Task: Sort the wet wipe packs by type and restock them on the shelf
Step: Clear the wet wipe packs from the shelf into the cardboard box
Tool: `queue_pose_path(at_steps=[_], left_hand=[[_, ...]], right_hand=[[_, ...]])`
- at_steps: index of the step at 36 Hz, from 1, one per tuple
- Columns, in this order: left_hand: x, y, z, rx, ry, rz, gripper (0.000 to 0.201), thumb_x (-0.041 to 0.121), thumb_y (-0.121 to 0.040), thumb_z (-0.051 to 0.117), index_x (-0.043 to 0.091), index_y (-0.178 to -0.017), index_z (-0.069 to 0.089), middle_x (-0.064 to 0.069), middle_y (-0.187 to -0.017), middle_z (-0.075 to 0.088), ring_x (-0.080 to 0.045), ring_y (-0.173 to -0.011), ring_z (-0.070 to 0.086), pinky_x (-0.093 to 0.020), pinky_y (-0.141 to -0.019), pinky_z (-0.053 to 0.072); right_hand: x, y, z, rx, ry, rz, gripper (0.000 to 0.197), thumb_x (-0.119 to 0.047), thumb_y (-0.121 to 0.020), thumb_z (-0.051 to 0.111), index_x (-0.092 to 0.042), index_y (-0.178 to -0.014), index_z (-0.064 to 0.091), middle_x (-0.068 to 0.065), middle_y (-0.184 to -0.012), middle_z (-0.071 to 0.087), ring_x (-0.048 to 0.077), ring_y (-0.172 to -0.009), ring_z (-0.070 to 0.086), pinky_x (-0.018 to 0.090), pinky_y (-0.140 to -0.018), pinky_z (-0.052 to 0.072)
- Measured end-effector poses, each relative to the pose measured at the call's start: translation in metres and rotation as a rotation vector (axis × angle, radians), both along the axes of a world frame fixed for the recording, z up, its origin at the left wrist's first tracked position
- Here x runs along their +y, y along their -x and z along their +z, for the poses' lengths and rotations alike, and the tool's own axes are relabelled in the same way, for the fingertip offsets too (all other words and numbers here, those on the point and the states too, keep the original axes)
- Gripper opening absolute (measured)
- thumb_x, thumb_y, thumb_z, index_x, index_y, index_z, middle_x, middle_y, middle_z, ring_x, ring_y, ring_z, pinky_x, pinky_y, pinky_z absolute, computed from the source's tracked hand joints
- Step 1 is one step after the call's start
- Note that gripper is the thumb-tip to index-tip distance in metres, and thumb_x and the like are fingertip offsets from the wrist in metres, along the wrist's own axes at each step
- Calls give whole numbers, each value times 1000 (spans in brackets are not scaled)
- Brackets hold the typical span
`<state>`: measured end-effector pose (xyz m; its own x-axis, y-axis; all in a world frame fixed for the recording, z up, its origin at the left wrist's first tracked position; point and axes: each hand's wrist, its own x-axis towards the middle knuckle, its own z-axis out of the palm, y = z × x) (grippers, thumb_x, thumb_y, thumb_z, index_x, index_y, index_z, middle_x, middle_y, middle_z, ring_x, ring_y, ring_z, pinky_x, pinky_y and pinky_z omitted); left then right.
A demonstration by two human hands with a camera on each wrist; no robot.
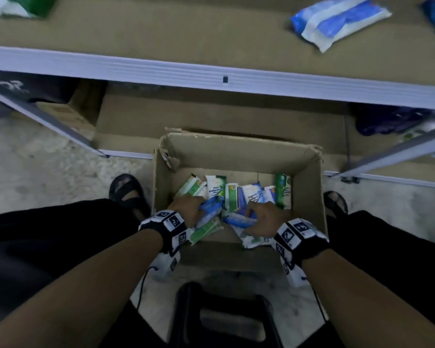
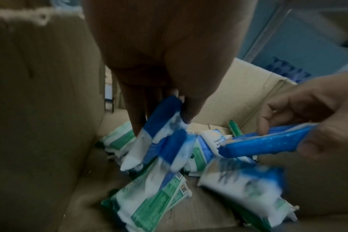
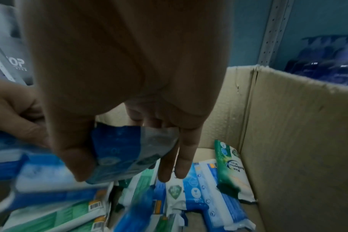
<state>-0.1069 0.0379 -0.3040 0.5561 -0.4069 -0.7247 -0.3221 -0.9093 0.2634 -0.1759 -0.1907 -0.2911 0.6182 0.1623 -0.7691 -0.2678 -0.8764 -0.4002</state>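
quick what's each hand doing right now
Left hand: closed, pinching blue wipe packs inside the box.
Right hand: closed, gripping a blue wipe pack.

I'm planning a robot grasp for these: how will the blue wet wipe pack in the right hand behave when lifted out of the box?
Probably soft: the blue wet wipe pack bends where the right hand pinches it. Likely light, since thumb and fingers alone hold it above the cardboard box. Its glossy film may be slippery, so grip across the middle.
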Motion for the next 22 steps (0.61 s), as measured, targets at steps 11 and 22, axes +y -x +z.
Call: queue_pose_path(at_steps=[11,22], left_hand=[[-14,-22,-41,-170,69,466,32,28,-102,43,11,-128,39,-18,-99,64,-35,-80,59,-35,-60,40],[-15,-20,-65,162,68,221,51,29,-92,62,16,-138,46,-8,-149,40,-27,-132,46,-31,-101,40]], right_hand=[[-22,-33,-41,-68,123,-135,38,-36,-95,56,-16,-122,38,5,-96,57,18,-70,50,30,-54,38],[-24,-52,-58,-2,386,89,58,-27,-91,55,-27,-145,35,9,-161,10,40,-142,20,53,-112,28]])
